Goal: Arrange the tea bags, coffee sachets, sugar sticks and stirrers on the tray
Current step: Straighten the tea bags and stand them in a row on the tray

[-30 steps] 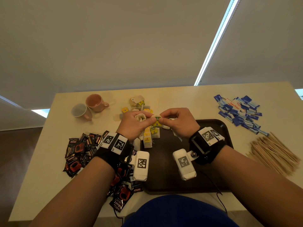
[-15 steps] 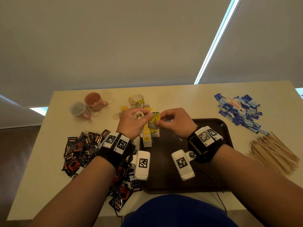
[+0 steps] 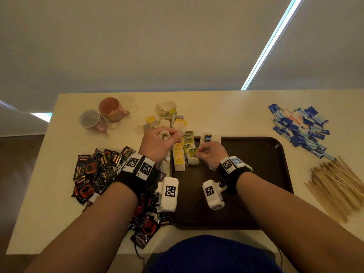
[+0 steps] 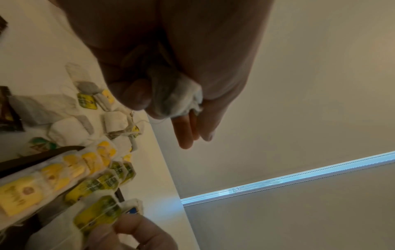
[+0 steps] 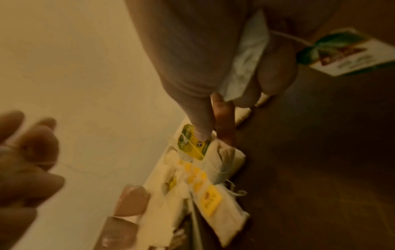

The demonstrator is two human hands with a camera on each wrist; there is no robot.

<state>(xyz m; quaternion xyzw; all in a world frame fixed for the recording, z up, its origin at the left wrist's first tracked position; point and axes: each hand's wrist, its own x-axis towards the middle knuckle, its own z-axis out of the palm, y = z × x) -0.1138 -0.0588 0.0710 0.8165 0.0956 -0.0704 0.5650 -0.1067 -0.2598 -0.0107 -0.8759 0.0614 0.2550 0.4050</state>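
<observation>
- Right now the person's left hand hovers over the tray's far left corner, fingers curled round a crumpled white tea bag bunched in the fist.
- The right hand pinches a green-and-yellow paper tag of a tea bag at the near end of a row on the dark brown plastic tray.
- Two rows of white tea bags with yellow and green tags lie side by side along the tray's left edge; more loose tea bags sit on the cream table just beyond.
- Black-and-red coffee sachets are heaped left of the tray, blue-and-white sugar sticks and a pile of wooden stirrers to its right.
- Two pink ceramic mugs lie tipped on the table's far left.
</observation>
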